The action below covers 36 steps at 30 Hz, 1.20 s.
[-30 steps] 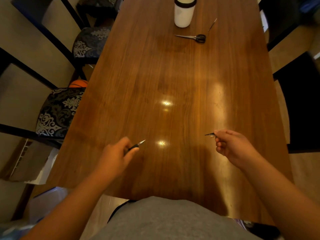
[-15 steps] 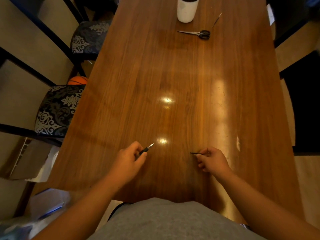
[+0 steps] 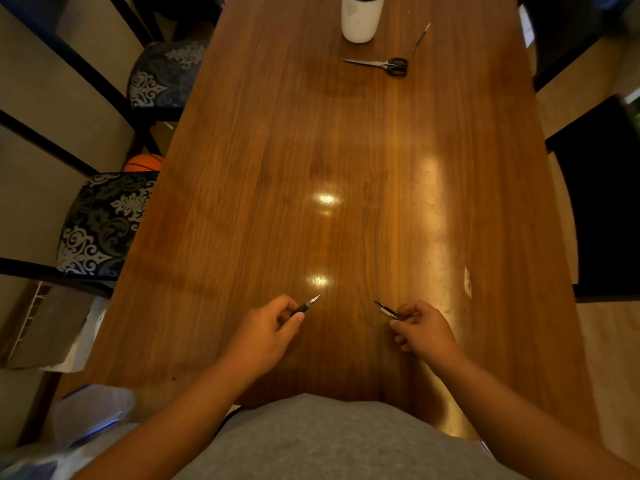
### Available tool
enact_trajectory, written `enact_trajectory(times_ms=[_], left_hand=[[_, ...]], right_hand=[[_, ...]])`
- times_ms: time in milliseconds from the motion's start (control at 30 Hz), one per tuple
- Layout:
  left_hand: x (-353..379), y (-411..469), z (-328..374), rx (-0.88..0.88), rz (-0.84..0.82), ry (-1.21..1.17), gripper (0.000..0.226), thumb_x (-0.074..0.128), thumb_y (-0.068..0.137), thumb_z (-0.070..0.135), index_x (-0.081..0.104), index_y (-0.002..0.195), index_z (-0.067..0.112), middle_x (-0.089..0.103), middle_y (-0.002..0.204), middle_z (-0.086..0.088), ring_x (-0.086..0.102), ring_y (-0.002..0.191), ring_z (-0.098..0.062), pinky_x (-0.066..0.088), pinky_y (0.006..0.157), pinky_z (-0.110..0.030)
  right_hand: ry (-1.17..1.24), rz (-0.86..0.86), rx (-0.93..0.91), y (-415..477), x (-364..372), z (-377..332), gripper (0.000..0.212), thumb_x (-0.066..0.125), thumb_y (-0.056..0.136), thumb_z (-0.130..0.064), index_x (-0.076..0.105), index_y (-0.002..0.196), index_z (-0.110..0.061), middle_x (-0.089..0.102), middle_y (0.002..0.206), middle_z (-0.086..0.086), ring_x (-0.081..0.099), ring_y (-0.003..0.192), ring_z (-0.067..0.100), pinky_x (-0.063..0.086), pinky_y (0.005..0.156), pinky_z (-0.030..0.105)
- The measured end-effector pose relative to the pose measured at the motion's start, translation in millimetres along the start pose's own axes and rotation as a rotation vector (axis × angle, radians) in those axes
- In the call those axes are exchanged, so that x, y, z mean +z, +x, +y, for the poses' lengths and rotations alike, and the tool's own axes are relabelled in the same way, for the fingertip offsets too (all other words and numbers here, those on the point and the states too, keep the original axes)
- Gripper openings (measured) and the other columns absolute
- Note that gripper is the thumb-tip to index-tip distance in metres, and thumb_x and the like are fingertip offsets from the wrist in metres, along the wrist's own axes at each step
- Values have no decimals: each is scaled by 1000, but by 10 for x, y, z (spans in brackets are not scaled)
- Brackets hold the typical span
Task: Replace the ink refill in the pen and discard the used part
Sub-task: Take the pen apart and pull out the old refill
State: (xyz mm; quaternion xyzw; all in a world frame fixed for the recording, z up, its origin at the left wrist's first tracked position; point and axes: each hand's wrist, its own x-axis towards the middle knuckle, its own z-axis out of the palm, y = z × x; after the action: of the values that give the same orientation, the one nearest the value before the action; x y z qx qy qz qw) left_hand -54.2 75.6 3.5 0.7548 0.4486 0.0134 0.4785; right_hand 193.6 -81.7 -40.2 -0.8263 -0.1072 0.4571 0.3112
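- The person's grey shirt [image 3: 329,441] fills the bottom of the view, pressed against the near edge of the wooden table [image 3: 263,188].
- The left hand [image 3: 266,327] hovers close to the near edge, left of centre. Its thumb and curled fingers grip the pen [image 3: 306,306], whose black grip and silver tip stick out, pointing away and to the right.
- The right hand [image 3: 422,329] is level with it, right of centre and well apart from the left. Its fingertips pinch a slim dark piece [image 3: 386,310] that points away and to the left, towards the pen tip. Whether this is a refill or a barrel part cannot be told.
- The two tips face each other with a gap of bare wood between them.
- A small pale mark [image 3: 467,284] shows near the right edge, beyond the right hand.
- Two patterned chair seats [image 3: 104,223] stand along the left edge, with an orange ball [image 3: 143,162] on the floor between them.
- Towards the far end lie black-handled scissors [image 3: 384,65], blades pointing left.
- Just beyond the scissors' handles lies a thin refill-like stick [image 3: 420,36], slanted.
- A white cylindrical container [image 3: 360,19] stands upright at the far end, left of the stick, its top cut off by the frame.
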Motion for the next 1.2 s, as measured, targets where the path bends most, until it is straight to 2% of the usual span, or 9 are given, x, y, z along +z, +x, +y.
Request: enact_trajectory(times_ms=[167,367,500,700,800,900,967,1100,1200], left_hand=[[47,-77,200,49,-50,-21,4,58,93,33,61,91,33,68,74,3,55,55,0,41,50,-21],[56,-194,441,202,-74,103,8,67,87,32,63,92,28,62,68,9,57,59,-5,43,53,-23],[14,-255,544,296,-31,182,11,69,84,36,61,89,29,64,69,9,58,61,-7,46,56,-29],[-40,-338,572,366,-55,242,12,63,88,40,61,89,28,54,63,15,50,56,3,33,51,-13],[-52,-394,611,365,-69,186,12,62,90,38,64,88,26,58,61,12,54,55,-1,35,49,-15],[-67,-428,662,315,-92,82,12,61,90,36,65,86,25,70,69,11,63,61,-6,49,54,-28],[-88,-433,680,250,-150,1,13,60,91,35,66,85,27,74,74,10,61,57,-8,49,54,-34],[-152,-430,682,113,-313,-251,14,56,94,33,66,86,28,77,80,1,52,50,-9,43,47,-25],[-200,-406,676,74,-353,-328,13,58,93,32,66,85,25,77,81,-3,53,51,-8,43,50,-27]], right_hand=[[82,-103,-82,-342,19,-235,6,70,86,-16,66,89,-15,70,74,6,67,57,12,54,51,24],[160,-344,-252,-795,218,-683,17,63,91,-27,67,81,-13,68,64,1,65,54,13,50,46,23],[53,-341,-312,-893,239,-770,29,56,96,-26,60,69,-16,59,56,0,55,43,10,43,41,21],[-61,-345,-396,-942,202,-748,35,56,95,-31,59,62,-21,57,49,-5,53,43,9,43,50,28],[-35,-319,-415,-978,212,-749,37,57,95,-27,57,58,-22,55,46,-5,50,39,6,41,47,27],[-9,-319,-446,-1009,182,-783,40,58,94,-27,59,54,-27,55,46,-6,50,40,5,40,45,22],[-19,-331,-473,-1031,155,-808,39,59,94,-29,60,55,-31,56,48,-7,51,41,5,41,45,21],[-38,-346,-545,-1063,126,-854,30,61,92,-28,61,63,-24,57,52,-3,53,47,15,43,49,30],[-47,-376,-594,-1082,84,-912,20,63,91,-23,63,73,-15,61,60,2,58,53,19,46,54,36]])
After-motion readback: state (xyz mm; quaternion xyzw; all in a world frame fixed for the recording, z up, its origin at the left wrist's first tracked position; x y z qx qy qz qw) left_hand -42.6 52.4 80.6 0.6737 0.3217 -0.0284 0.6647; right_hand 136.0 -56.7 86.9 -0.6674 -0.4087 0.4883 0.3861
